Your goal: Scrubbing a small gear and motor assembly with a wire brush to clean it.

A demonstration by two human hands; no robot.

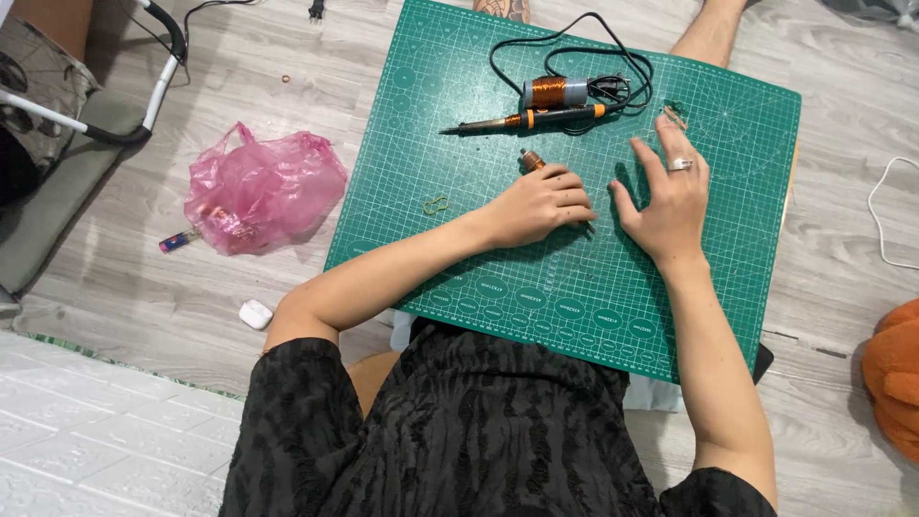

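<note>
From the head camera I look down on a green gridded cutting mat (479, 249) lying across my lap, with grey wood-look floor (239, 86) around it. My left hand (538, 205) rests on the mat with fingers curled in, closed around a small copper-coloured cylindrical part (531, 160) whose end sticks out above the knuckles. My right hand (670, 196) lies just beside it, open, fingers spread flat on the mat, a silver ring (680, 165) on one finger; it holds nothing.

Further up the mat I see an orange-and-black soldering iron (526, 120) lying flat, touching a spool of copper wire (555, 92), with its black cable (574, 48) looped behind. A small yellow-green wire loop (436, 205) lies left of my left hand. On the floor to the left sits a crumpled pink plastic bag (263, 187), and nearer me a small white case (255, 313).
</note>
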